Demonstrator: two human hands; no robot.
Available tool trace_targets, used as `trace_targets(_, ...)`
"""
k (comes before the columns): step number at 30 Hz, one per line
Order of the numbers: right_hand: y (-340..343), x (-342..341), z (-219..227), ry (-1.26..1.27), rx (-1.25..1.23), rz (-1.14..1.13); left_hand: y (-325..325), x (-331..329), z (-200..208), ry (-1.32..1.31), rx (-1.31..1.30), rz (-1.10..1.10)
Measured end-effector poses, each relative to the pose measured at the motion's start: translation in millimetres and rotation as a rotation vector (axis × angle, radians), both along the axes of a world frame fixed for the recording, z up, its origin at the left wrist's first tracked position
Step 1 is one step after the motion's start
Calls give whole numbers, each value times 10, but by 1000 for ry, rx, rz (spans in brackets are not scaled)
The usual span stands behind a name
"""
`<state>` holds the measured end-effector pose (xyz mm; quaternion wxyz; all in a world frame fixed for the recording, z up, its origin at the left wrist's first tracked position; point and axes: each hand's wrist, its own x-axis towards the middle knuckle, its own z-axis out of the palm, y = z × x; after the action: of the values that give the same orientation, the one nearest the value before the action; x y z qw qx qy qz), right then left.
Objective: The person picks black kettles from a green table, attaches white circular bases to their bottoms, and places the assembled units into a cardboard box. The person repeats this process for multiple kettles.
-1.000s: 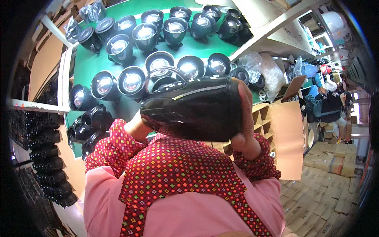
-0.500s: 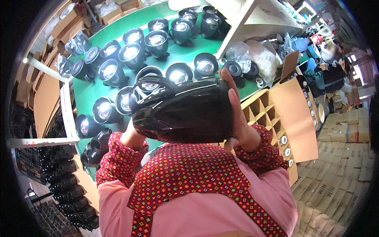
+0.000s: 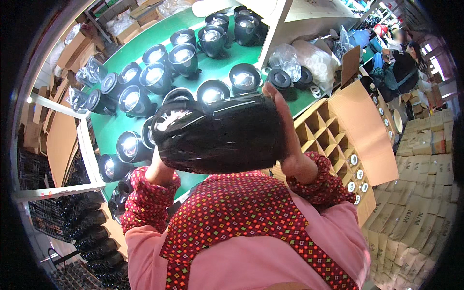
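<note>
A large glossy black lamp housing point(image 3: 220, 133) lies on its side close below my head, held between both hands. My right hand point(image 3: 285, 130) presses flat against its right end, fingers pointing up. Most of my left hand point(image 3: 157, 166) is hidden under its left end; only the wrist and a bit of the palm show. My sleeves are red with a small diamond pattern over a pink garment. Behind the housing, several black lamps with shiny reflectors point(image 3: 154, 77) stand on the green table point(image 3: 217, 70).
An open cardboard box with divider cells point(image 3: 328, 137) stands to the right, beside stacked cartons point(image 3: 411, 212). Bagged black parts point(image 3: 295, 65) lie at the table's right end. More black housings point(image 3: 92, 232) fill racks at lower left. A person point(image 3: 401, 63) works far right.
The housing has stayed between my hands while the view swung, so the table and lamps now sit higher and more to the left. The divider box has come further into view.
</note>
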<state>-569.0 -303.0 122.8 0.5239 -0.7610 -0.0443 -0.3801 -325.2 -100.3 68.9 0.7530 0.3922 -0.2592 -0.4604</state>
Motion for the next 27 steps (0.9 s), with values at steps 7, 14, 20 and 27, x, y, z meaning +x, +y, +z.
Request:
trace_targets(7, 99, 32, -269, -2, 551, 32, -202, -184, 754, -1042, 18, 198)
trace_targets(14, 95, 70, -348, 169, 1420, 396, -120, -11, 648, -1109, -83, 37)
trace_targets(20, 100, -77, -238, 2, -10, -69, 53, 3, -547, 1, 39, -42)
trace_targets(27, 146, -24, -352, -71, 917, 119, -99, -205, 741, -900, 69, 101)
